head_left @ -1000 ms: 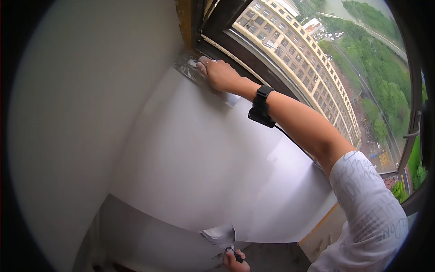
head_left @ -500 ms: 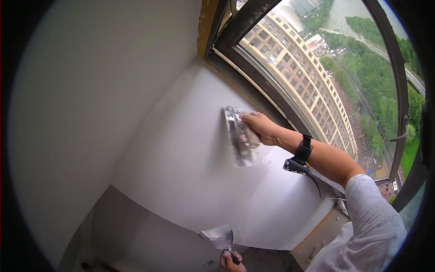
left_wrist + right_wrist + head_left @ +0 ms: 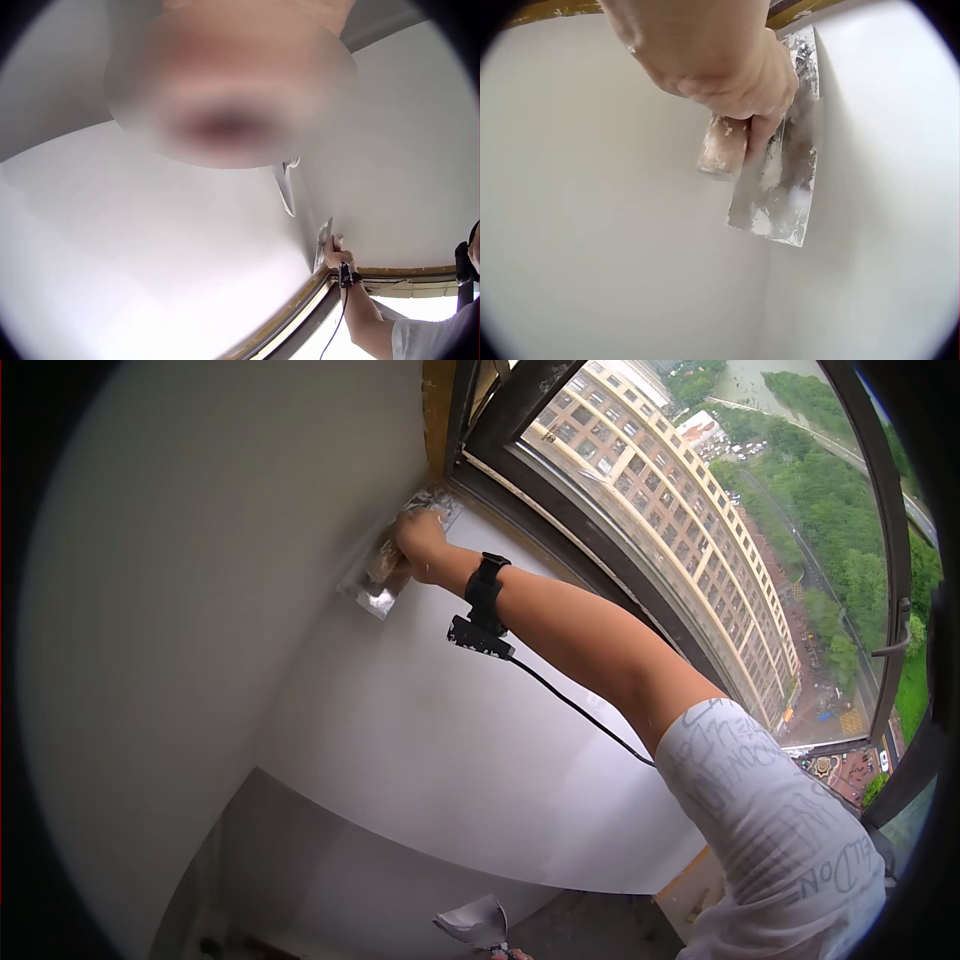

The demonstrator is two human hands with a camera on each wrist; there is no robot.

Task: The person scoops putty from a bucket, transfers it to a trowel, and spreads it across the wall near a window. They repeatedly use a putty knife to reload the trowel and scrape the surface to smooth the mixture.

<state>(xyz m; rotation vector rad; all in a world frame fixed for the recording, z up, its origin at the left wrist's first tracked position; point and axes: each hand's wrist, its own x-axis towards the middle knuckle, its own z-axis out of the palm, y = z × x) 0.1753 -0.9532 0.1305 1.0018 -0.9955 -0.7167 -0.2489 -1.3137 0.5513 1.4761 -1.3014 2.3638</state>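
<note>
The right hand [image 3: 422, 544] grips the wooden handle of a steel trowel [image 3: 376, 600] at the corner where two walls meet, just beneath the window frame. In the right wrist view, fingers of the right hand [image 3: 739, 82] curl round the handle [image 3: 724, 148], and the plaster-smeared blade [image 3: 780, 202] lies at the corner. Low in the head view, the left hand [image 3: 512, 955] holds a putty knife [image 3: 478, 922] with pale paste on its blade; most of that hand is cut off by the frame. The putty knife's blade [image 3: 284, 193] shows partly in the left wrist view.
An open window with a dark frame [image 3: 585, 525] fills the upper right, its handle [image 3: 893, 640] at the far right. Below it spreads a white wall [image 3: 450, 760], with a grey band [image 3: 330, 850] lower down. A black cable [image 3: 580, 710] hangs from the right wrist's camera.
The right hand and trowel went from the corner to mid-wall, then back up left to the corner, the trowel now turned differently. The left hand and putty knife have dropped lower in view.
</note>
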